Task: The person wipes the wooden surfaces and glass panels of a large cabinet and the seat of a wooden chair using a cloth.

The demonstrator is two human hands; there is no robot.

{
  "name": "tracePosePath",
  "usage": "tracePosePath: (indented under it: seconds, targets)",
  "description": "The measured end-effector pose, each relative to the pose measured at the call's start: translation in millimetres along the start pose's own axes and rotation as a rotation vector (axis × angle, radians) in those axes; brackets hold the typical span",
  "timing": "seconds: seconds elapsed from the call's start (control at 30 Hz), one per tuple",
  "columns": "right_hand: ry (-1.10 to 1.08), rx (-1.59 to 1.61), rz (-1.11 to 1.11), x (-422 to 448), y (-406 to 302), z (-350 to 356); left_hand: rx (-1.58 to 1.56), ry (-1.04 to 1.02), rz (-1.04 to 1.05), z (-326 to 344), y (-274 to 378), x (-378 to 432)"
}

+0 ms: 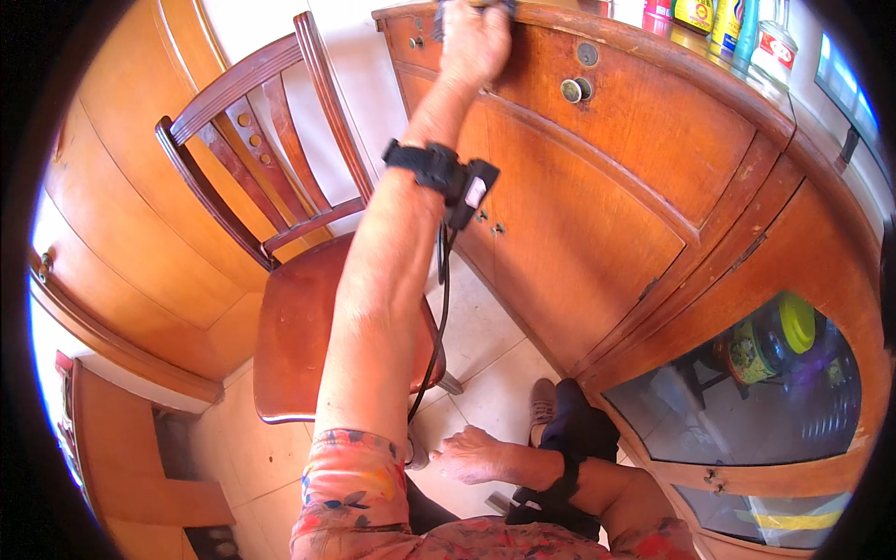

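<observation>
My left hand (477, 43) is stretched far forward to the top edge of a wooden cabinet (574, 231). It presses a dark cloth (439, 25) there, and the cloth is mostly hidden under the hand and cut off by the picture's edge. A black strap with a small device (441, 171) and a cable circles that forearm. My right hand (470, 455) hangs low before my body, its fingers curled in, with nothing visible in them. A second black strap (572, 474) is around the right wrist.
A brown wooden chair (308, 343) stands left of the cabinet, under my outstretched arm. Several bottles (728, 28) stand on the cabinet top at the right. Round knobs (575, 90) jut from its front. Behind a lower glass pane (700, 413) is a jar with a green lid (796, 322).
</observation>
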State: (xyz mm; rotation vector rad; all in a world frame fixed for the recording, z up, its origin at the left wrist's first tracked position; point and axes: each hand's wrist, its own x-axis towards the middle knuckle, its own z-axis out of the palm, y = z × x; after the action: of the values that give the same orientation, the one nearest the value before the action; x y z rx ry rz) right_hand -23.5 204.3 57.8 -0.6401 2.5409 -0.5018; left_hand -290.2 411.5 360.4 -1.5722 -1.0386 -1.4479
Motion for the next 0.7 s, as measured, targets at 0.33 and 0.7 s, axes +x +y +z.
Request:
tracePosePath:
  seconds: [0.33, 0.7]
  targets:
    - [0.081, -0.082, 0.109, 0, 11, -18, -0.045, 0.114, -0.403, 17, -65, -94]
    - [0.087, -0.066, 0.119, 12, 10, -5, 0.116, 0.159, -0.296, 37, -31, -157]
